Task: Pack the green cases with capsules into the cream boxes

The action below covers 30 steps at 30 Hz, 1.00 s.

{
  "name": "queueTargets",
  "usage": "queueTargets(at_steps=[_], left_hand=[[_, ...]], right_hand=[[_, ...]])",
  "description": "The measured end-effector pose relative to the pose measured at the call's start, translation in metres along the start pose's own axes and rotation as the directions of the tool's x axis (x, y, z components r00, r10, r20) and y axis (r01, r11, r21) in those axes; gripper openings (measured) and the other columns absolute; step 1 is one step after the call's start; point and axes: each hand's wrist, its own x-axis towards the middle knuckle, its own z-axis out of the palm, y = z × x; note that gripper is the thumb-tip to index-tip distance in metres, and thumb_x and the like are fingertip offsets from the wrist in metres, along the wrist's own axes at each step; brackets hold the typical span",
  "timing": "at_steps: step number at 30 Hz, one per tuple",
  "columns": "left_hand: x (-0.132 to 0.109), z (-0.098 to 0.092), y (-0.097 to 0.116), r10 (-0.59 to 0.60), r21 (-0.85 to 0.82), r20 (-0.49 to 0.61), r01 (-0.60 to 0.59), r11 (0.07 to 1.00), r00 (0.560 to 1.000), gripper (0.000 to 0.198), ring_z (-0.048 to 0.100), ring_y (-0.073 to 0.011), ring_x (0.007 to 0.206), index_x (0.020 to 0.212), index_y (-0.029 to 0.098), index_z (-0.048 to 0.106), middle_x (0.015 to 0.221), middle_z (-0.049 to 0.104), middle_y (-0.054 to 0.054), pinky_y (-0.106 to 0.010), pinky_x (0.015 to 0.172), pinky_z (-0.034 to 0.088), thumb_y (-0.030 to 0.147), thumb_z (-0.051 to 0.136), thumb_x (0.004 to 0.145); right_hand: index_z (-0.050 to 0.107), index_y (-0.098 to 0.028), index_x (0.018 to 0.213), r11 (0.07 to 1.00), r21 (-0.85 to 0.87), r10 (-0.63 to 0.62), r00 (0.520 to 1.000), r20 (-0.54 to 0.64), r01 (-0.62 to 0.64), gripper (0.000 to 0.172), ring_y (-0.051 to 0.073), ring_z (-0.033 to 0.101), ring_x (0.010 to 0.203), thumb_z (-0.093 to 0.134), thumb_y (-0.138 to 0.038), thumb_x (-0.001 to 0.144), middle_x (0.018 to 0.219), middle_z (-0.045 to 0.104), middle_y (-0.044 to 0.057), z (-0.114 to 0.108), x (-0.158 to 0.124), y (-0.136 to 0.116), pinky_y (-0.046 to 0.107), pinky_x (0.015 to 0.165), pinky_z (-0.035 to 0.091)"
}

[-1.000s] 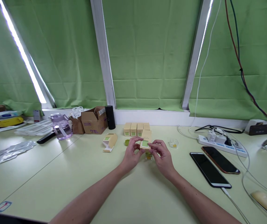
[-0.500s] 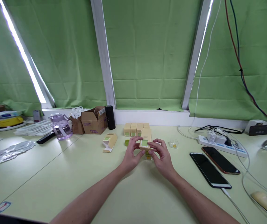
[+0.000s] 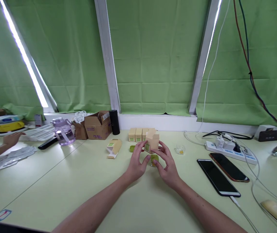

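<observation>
A small kraft paper box (image 3: 153, 142) with a green label is held up between my two hands, its label turned to the left and its top flaps raised. My left hand (image 3: 138, 160) grips the box's left side, and my right hand (image 3: 166, 161) has its fingers on the right side. Just below the box, a small clear jar with a green top (image 3: 154, 159) stands on the table between my hands. A green piece (image 3: 132, 148) lies behind my left fingers, partly hidden. Several similar kraft boxes (image 3: 135, 134) stand in a row behind, partly covered by the held one.
An opened kraft box (image 3: 114, 148) lies to the left, and a clear small container (image 3: 180, 149) to the right. Two phones (image 3: 218, 177) and a power strip (image 3: 230, 151) lie farther right. A purple jug (image 3: 64, 132) and another person's hand (image 3: 12, 139) are at left.
The box in my hands has turned, so its label now faces left and its flaps show. More of the jar below is visible. Another person's hand has come in at the left.
</observation>
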Motion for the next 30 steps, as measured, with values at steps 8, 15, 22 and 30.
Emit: queueTargets(at_steps=[8, 15, 22, 30], left_hand=[[0.002, -0.002, -0.004, -0.121, -0.128, -0.044, 0.114, 0.985, 0.992, 0.046, 0.055, -0.0295, 0.132, 0.145, 0.025, 0.047, 0.147, 0.054, -0.014, -0.047, 0.107, 0.048, 0.043, 0.053, 0.103], [0.006, -0.005, -0.009, -0.173, -0.056, -0.122, 0.167, 0.984, 0.977, 0.047, 0.058, -0.0289, 0.119, 0.130, 0.020, 0.055, 0.130, 0.061, -0.014, -0.043, 0.101, 0.048, 0.051, 0.063, 0.095], [0.013, -0.008, -0.017, -0.282, -0.039, -0.154, 0.279, 0.960, 0.947, 0.049, 0.062, -0.0249, 0.107, 0.119, 0.020, 0.058, 0.116, 0.065, -0.009, -0.039, 0.094, 0.049, 0.046, 0.078, 0.083], [0.012, -0.012, -0.036, -0.406, -0.141, -0.119, 0.389, 0.910, 0.906, 0.047, 0.066, -0.0258, 0.103, 0.110, 0.019, 0.058, 0.110, 0.070, -0.008, -0.041, 0.092, 0.051, 0.027, 0.082, 0.070]], right_hand=[[0.055, -0.032, 0.146, 0.986, -0.099, -0.127, 0.986, 0.107, 0.137, 0.054, 0.030, 0.036, 0.154, 0.056, -0.017, 0.095, 0.166, 0.035, 0.007, -0.002, -0.003, -0.009, 0.053, 0.119, 0.043], [0.040, -0.029, 0.157, 0.906, -0.209, -0.301, 0.907, 0.294, 0.368, 0.069, 0.029, 0.038, 0.153, 0.054, -0.011, 0.092, 0.165, 0.039, 0.010, -0.004, -0.006, -0.011, 0.058, 0.122, 0.039], [0.048, -0.028, 0.150, 0.902, -0.263, -0.280, 0.928, 0.247, 0.342, 0.059, 0.028, 0.050, 0.145, 0.053, -0.012, 0.093, 0.157, 0.051, 0.011, -0.002, -0.007, 0.003, 0.056, 0.116, 0.047], [0.065, -0.024, 0.124, 0.885, -0.464, 0.028, 0.987, 0.161, 0.050, 0.040, 0.033, 0.059, 0.124, 0.062, -0.013, 0.085, 0.128, 0.070, 0.011, -0.005, -0.001, 0.024, 0.053, 0.103, 0.052]])
